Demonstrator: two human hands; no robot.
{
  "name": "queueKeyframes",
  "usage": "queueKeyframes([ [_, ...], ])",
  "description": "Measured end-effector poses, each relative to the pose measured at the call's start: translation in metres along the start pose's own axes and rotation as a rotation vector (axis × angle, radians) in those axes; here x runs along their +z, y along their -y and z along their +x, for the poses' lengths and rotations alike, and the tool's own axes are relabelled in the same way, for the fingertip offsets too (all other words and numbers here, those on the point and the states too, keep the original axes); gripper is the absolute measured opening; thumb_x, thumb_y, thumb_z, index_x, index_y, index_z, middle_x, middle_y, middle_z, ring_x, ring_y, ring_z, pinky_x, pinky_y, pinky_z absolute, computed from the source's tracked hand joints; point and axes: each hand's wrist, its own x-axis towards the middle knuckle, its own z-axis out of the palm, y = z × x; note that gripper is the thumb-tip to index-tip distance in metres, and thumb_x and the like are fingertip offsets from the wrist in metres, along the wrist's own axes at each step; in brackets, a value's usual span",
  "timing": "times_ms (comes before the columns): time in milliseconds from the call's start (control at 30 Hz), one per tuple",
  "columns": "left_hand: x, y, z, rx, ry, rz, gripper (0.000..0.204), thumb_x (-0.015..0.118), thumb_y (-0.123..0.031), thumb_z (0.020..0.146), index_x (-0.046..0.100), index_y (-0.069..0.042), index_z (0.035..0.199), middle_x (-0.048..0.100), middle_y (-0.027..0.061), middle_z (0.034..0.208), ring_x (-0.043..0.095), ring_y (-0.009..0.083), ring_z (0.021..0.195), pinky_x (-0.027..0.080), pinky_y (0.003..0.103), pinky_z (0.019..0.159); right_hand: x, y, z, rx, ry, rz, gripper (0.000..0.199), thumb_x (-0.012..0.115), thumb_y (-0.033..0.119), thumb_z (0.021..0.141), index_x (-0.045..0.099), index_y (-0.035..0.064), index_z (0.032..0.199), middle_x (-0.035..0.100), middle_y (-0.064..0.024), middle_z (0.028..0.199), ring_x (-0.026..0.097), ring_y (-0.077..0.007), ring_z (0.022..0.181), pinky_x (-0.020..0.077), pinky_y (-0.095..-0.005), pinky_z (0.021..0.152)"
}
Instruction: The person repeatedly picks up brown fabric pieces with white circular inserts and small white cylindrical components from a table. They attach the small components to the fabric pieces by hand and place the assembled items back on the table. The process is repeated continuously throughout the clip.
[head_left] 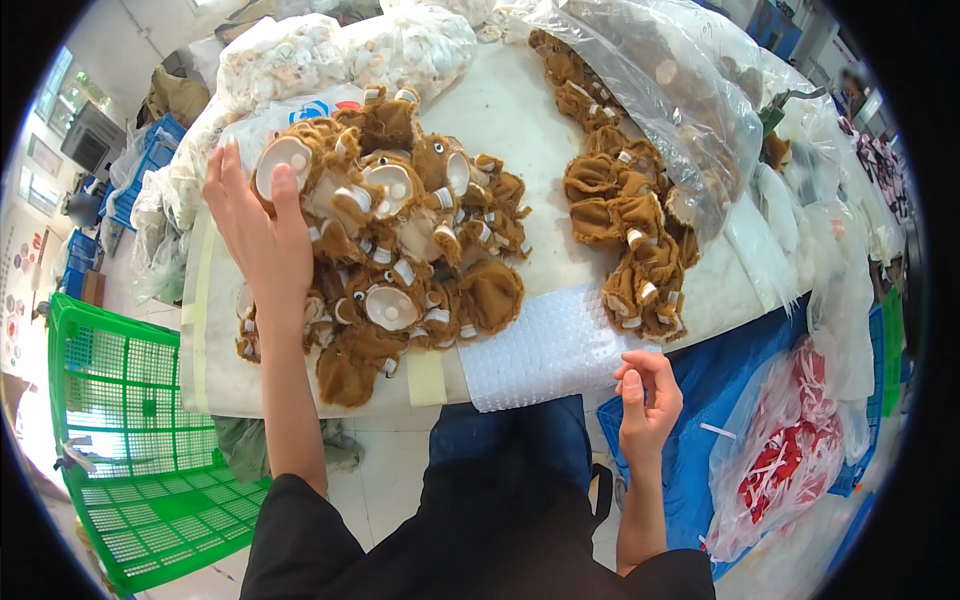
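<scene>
A heap of brown plush toy pieces lies on the table's left side, many with white plastic discs, white tabs and small toy eyes. At the heap's far left edge, my left hand grips one plush piece, the thumb against its round white disc and the fingers round its outer side. My right hand hovers by the near table edge, next to the bubble wrap. Its fingers are loosely curled, and I see nothing in them. A second row of brown plush pieces lies beyond it.
Clear plastic bags cover part of the right side. White-filled bags line the far left. A green crate stands on the floor at left. At right, a bag with red and white pieces rests by blue sheeting.
</scene>
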Motion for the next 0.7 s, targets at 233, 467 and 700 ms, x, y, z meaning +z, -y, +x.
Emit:
queueKeyframes([
  [233,0.039,-0.01,-0.039,0.304,0.343,0.205,0.06,0.061,-0.037,0.103,0.054,-0.011,0.157,0.042,0.0196,0.167,0.035,0.04,0.156,0.021,0.058,0.128,0.007,0.009,0.016,-0.048,0.037,-0.049,0.014,0.067,0.008,0.101,0.072,-0.0013,0.11,0.07,-0.0084,0.091,0.067,-0.0161,0.082,0.0526,-0.0291,0.078],
  [467,0.052,-0.009,-0.051,0.306,0.431,0.252,0.06,0.061,-0.037,0.105,0.052,-0.014,0.16,0.037,0.0157,0.172,0.032,0.0359,0.16,0.017,0.055,0.131,0.014,0.003,0.013,-0.093,0.081,-0.095,0.014,0.069,0.008,0.1,0.073,-0.0001,0.111,0.072,-0.0085,0.093,0.066,-0.0155,0.078,0.053,-0.0291,0.075],
  [700,0.049,-0.001,-0.057,0.295,0.424,0.219,0.067,0.064,-0.039,0.103,0.048,-0.013,0.162,0.034,0.0164,0.174,0.029,0.037,0.161,0.015,0.057,0.131,0.005,0.023,0.046,-0.228,0.035,-0.207,0.017,0.068,0.008,0.099,0.073,0.0007,0.114,0.069,-0.0064,0.089,0.061,-0.0128,0.07,0.0503,-0.0279,0.068],
])
